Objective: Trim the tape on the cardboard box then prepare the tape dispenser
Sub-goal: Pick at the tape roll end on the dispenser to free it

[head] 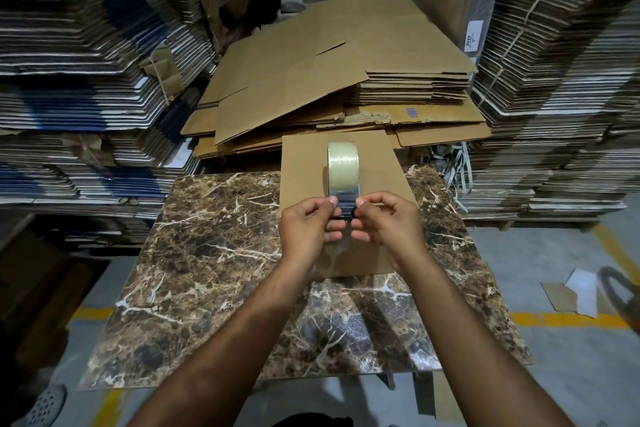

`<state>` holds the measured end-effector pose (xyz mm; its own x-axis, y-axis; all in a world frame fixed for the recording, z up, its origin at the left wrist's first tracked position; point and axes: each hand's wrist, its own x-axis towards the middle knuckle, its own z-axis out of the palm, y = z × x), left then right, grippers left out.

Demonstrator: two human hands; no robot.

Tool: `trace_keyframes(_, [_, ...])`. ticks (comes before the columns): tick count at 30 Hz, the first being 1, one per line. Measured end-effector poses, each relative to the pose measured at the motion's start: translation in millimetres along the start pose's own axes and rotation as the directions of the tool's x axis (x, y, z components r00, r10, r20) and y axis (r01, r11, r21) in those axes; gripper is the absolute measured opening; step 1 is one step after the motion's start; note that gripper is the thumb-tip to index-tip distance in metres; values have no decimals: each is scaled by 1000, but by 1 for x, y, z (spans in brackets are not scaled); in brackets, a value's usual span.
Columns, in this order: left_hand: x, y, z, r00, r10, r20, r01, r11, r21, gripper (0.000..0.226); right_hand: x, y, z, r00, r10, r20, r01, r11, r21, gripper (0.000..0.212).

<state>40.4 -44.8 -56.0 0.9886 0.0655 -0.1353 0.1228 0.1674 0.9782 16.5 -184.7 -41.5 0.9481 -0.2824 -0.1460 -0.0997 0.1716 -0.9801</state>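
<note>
A tape dispenser [343,166] with a roll of clear tape stands upright on a brown cardboard box [304,163], which rests on the far side of a marble-patterned table [214,253]. My left hand [308,229] and my right hand [384,222] meet at the dispenser's near end. The thumb and fingers of each hand pinch the free end of the clear tape from either side. The dispenser's lower front is hidden behind my fingers.
Tall stacks of flattened cardboard [86,80] rise on the left and on the right [561,97]. A pile of brown flat boxes [346,80] lies behind the table. Cardboard scraps [575,295] lie on the grey floor near a yellow line [561,319]. A shoe [45,406] shows at bottom left.
</note>
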Motion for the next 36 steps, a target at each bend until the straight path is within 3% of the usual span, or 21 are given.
trace_keyframes(12, [-8,2,6,986,-74,-151,56,990,-126,14,-2,0,4,994,107,5,-106,982,157,9])
trace_keyframes(22, [-14,6,3,990,-137,-34,129,974,-184,16,-6,0,3,991,132,-13,-127,978,167,13])
trace_keyframes(29, [-15,5,5,990,-123,-63,112,982,-152,13,-9,-2,1,991,131,-23,-126,980,153,18])
trace_keyframes(36, [-20,4,8,983,-163,-86,143,970,-195,7,-10,4,1,982,188,-14,-181,962,204,6])
